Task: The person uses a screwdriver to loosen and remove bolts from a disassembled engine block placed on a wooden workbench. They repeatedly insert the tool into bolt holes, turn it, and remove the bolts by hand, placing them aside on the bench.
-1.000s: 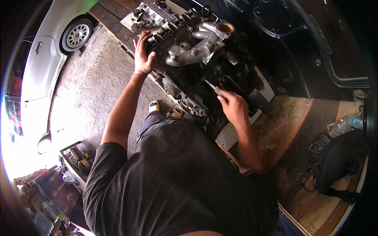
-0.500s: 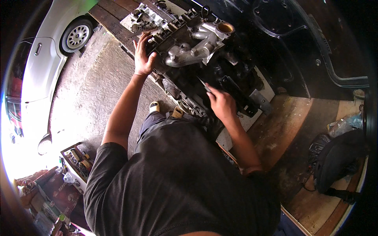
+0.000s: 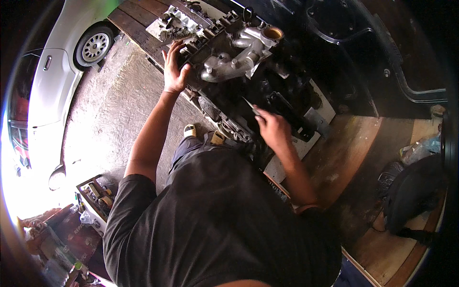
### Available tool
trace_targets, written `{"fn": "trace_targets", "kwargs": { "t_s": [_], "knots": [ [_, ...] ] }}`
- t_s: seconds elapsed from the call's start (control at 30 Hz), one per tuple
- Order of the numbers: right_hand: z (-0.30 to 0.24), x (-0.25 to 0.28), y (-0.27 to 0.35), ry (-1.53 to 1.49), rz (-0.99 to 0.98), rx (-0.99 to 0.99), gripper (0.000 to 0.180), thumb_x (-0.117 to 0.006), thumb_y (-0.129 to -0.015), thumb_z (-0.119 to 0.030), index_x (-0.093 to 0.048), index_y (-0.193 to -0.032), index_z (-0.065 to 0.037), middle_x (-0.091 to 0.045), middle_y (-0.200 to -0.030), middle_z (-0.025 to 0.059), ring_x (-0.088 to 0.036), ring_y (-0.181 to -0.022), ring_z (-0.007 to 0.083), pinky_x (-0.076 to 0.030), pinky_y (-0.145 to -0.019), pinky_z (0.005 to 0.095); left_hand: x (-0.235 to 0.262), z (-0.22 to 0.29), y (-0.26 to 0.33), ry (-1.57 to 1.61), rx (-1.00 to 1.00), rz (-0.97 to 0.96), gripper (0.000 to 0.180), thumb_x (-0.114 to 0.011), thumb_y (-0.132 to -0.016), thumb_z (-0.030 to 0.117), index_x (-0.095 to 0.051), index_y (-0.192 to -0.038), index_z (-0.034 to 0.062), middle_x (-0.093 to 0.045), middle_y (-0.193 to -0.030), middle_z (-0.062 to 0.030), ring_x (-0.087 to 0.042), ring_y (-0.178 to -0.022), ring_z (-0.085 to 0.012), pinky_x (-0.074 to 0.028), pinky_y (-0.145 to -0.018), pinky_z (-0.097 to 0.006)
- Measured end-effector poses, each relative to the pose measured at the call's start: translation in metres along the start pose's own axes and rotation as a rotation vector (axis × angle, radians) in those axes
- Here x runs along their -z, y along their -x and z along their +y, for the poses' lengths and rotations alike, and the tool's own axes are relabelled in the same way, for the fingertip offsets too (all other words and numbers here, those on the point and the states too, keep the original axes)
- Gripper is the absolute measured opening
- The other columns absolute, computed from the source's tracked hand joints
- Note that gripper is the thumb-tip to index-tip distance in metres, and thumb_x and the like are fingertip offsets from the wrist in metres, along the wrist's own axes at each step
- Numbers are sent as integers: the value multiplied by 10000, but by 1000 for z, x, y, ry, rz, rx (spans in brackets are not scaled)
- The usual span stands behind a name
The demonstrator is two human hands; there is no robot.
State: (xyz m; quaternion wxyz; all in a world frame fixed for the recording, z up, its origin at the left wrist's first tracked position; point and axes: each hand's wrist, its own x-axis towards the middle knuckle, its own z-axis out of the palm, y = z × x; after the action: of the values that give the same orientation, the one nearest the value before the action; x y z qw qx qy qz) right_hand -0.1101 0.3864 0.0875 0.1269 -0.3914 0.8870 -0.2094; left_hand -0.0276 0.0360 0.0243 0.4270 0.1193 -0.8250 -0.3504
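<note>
Two hands: both bare, reaching forward over a dark engine (image 3: pixel 224 93).
Left hand (image 3: pixel 175 75): fingers spread and thumb apart, gripping nothing, laid against the engine's near-left edge beside a row of metal fittings (image 3: pixel 210 32).
Right hand (image 3: pixel 276 130): curled around a slim pointed tool (image 3: pixel 248 103), its handle hidden in the fist.
Tool tip: aimed up and left over the engine's dark middle; contact cannot be told.
Silver manifold (image 3: pixel 234 67): on the engine beyond the tool, its round opening brownish inside.
Worktop (image 3: pixel 138 18): wooden planks at upper left, beyond the left hand.
Floor side: a pale car (image 3: pixel 50 91) at left; an open box (image 3: pixel 95 197) of tools at lower left.
</note>
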Motion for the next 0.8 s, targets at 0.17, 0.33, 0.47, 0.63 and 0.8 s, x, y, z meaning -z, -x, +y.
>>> {"fn": "trace_targets", "kwargs": {
  "t_s": [0.17,0.33,0.47,0.63,0.8],
  "knots": [
    [-7,-9,-10,-31,94,50,276,-644,-923,-228,-690,-1191,-173,-710,-904,157,-687,-816,367,-542,-693,460,-2,0,-3,4,-5,2,869,-470,-860,739,-525,-1349,22,-475,-1447,-197,-342,-1436,-376,-49,-1182,-607],
    [8,7,1,-36,-22,-23,282,-649,-921,-224,-688,-1198,-187,-711,-919,158,-684,-830,370,-541,-712,449,1,2,-3,-1,-15,-15,853,-456,-869,739,-527,-1345,35,-476,-1447,-189,-355,-1428,-371,-70,-1182,-605],
    [14,9,0,-105,20,63,327,-661,-911,-201,-675,-1237,-204,-709,-920,151,-680,-837,365,-535,-698,454,0,1,-2,-20,-15,-10,851,-457,-871,735,-523,-1345,33,-477,-1446,-189,-357,-1427,-373,-69,-1182,-605],
    [3,17,0,-30,-8,141,339,-667,-900,-183,-683,-1236,-219,-697,-892,141,-674,-805,350,-538,-686,435,0,1,-3,-22,-16,-26,850,-459,-871,730,-519,-1345,27,-479,-1446,-183,-357,-1426,-372,-72,-1181,-608],
    [-2,45,25,19,-150,78,321,-684,-881,-147,-702,-1200,-179,-713,-977,126,-684,-870,334,-543,-713,412,1,-2,0,-27,-17,-6,853,-473,-862,729,-518,-1343,26,-479,-1450,-179,-357,-1425,-372,-73,-1182,-608]
  ]
}}
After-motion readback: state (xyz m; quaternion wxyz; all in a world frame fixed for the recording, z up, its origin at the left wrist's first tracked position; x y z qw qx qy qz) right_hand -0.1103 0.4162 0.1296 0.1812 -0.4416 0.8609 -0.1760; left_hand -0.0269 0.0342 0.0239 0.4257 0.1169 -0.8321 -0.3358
